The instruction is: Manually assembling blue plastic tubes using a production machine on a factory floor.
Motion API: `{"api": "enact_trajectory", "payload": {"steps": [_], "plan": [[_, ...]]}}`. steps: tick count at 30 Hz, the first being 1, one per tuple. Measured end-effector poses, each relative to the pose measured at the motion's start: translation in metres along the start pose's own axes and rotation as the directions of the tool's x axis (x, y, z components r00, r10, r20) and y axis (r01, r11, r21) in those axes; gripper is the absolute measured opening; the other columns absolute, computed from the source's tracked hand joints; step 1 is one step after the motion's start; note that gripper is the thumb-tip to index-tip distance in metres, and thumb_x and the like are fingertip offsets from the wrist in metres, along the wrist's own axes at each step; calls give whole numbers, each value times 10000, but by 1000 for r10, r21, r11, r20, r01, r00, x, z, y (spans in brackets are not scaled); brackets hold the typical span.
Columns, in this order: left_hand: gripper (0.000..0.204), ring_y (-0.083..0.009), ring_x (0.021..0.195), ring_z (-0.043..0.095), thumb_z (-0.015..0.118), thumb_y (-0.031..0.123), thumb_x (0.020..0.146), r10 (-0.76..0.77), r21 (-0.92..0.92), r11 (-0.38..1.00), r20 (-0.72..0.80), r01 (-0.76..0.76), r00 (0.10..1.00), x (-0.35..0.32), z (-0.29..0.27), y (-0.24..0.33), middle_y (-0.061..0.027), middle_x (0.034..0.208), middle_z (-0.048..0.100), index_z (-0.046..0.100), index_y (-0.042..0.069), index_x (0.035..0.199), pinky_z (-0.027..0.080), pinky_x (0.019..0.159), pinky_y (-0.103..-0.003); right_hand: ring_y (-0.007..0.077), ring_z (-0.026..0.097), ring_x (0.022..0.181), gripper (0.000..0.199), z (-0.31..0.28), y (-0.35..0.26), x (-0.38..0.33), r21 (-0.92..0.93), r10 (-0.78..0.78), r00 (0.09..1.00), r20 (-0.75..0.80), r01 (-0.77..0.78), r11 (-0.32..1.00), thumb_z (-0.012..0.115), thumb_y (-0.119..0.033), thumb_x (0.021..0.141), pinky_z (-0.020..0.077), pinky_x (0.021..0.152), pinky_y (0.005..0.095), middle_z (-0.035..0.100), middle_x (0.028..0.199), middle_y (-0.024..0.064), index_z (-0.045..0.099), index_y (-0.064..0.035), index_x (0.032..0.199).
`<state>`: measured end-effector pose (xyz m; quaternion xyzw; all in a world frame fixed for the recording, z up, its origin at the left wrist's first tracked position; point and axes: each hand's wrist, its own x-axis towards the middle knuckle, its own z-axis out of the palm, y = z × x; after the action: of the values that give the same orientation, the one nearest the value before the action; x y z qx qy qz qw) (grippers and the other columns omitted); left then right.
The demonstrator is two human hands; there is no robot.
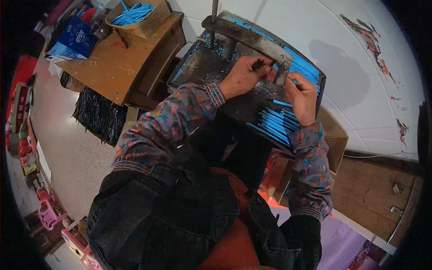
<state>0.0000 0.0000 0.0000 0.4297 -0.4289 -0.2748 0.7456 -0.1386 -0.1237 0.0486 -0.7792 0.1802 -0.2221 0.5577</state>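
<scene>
My left hand (243, 77) is closed, with a small bunch of dark pieces (258, 64) at its fingers; their kind is unclear. Its fingertips reach the metal head (282, 72) of a bench press. Right beside that head, my right hand (304, 100) has its fingers pinched together, and what they grip is hidden. A flat press arm (252, 41) runs above the dark, worn tray (245, 108). Thin blue sticks (275, 124) lie in a row left of my right wrist. More blue sticks (306, 72) lie along the tray's far right side.
At the left stands a wooden cabinet (105, 74) bearing a carton (153, 26) of blue sticks, a metal cup (101, 30) and a blue box (74, 42). Below it hangs a bundle of black strands (96, 114). A white wall (346, 54) bounds the tray's far right.
</scene>
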Motion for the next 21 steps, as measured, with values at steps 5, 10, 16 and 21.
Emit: {"api": "enact_trajectory", "payload": {"steps": [5,10,16,21], "plan": [[137,-115,686,536,488,-46,868,-8,190,982,-16,11,1000,-1,1,1,-62,780,625,597,-24,949,466,658,-243,88,374,602,45,-7,-4,4,-314,-278,950,144,311,897,577,-9,818,330,565,216,494,696,-6,617,-12,839],[86,-96,705,518,519,16,896,-39,54,998,-37,41,999,-3,2,3,-28,802,621,602,5,911,443,692,-233,90,370,599,21,-1,4,-1,-192,-208,977,49,214,958,579,0,809,326,558,226,485,689,-12,598,7,803],[94,-97,704,515,517,36,902,-16,59,998,-33,18,999,-2,-1,-3,-28,799,616,606,7,907,439,687,-228,96,373,599,27,1,4,4,-101,-62,998,31,65,993,588,-7,808,333,559,238,489,686,-11,607,12,806],[102,-98,692,506,515,55,909,-93,144,985,-19,95,995,-2,-5,5,-23,780,602,606,11,896,431,675,-223,117,395,599,49,-23,6,5,-283,-250,955,158,287,915,591,-16,804,352,568,254,505,692,3,625,-2,838]]}}
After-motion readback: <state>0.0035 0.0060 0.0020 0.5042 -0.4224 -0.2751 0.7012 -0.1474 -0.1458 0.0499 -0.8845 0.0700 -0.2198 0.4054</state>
